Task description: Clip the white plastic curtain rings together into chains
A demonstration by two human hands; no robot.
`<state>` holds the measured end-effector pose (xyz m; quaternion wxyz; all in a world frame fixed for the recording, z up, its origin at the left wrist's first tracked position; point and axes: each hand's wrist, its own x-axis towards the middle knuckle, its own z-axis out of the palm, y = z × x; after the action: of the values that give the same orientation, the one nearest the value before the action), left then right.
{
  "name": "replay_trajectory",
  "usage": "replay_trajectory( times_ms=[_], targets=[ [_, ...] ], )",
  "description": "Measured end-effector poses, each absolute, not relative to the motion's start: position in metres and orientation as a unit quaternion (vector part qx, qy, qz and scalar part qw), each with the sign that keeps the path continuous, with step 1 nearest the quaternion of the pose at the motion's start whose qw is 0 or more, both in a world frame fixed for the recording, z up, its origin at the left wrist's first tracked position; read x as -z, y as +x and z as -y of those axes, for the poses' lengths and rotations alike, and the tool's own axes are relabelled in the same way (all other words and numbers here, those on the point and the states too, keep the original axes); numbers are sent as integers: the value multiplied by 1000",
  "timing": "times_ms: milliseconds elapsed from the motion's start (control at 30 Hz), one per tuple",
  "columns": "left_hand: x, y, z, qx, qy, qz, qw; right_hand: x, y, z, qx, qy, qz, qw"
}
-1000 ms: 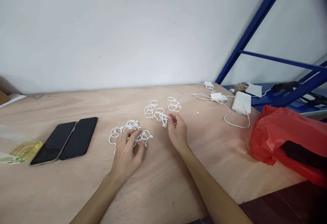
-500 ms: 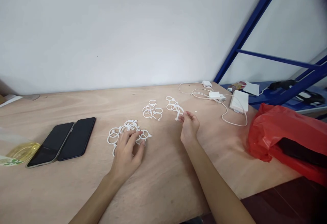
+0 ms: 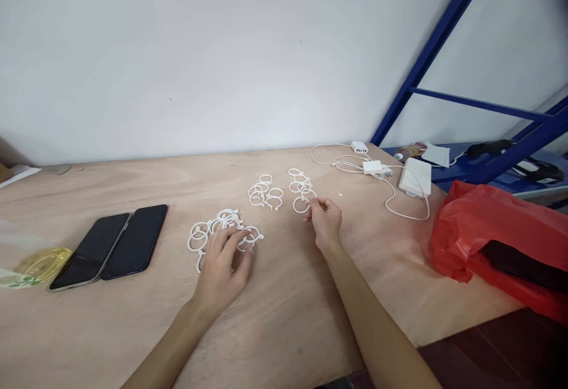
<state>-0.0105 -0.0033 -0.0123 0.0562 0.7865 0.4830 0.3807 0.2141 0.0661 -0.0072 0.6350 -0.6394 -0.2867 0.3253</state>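
My right hand point(image 3: 326, 220) pinches a white plastic ring point(image 3: 300, 205) by its edge, at the near end of a small group of white rings point(image 3: 298, 179). The held ring lies almost flat to the table. Fingers bent and apart, my left hand point(image 3: 224, 261) rests over the largest pile of white rings point(image 3: 199, 236) and hides part of it; I cannot tell whether any ring is gripped there. Between the hands, farther back, lies another small cluster of white rings point(image 3: 258, 190). The rings look like curtain rings with little tabs.
Two dark phones point(image 3: 92, 247) point(image 3: 135, 241) lie side by side at the left, beside a clear bag point(image 3: 39, 264) with something yellow. White chargers point(image 3: 373, 167) and cables, a white box point(image 3: 415, 177) and a red plastic bag point(image 3: 461, 229) occupy the right. A wall stands behind the table.
The ring in my right hand has turned from an edge-on, slanting position to lie flatter beside its group. My right hand has shifted slightly left and down. The left hand has hardly moved.
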Motion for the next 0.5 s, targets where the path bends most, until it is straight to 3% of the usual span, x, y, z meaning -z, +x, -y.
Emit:
replay_trajectory(
  times_ms=[133, 300, 500],
  targets=[
    [11, -10, 5, -387, 784, -481, 67, -4, 204, -60, -467, -520, 278, 659],
    [2, -9, 7, -407, 764, -490, 100, -14, 187, -45, -620, -397, 410, 538],
    [1, -8, 9, -392, 790, -454, 128, -13, 170, -30, -661, -324, 511, 443]
  ],
)
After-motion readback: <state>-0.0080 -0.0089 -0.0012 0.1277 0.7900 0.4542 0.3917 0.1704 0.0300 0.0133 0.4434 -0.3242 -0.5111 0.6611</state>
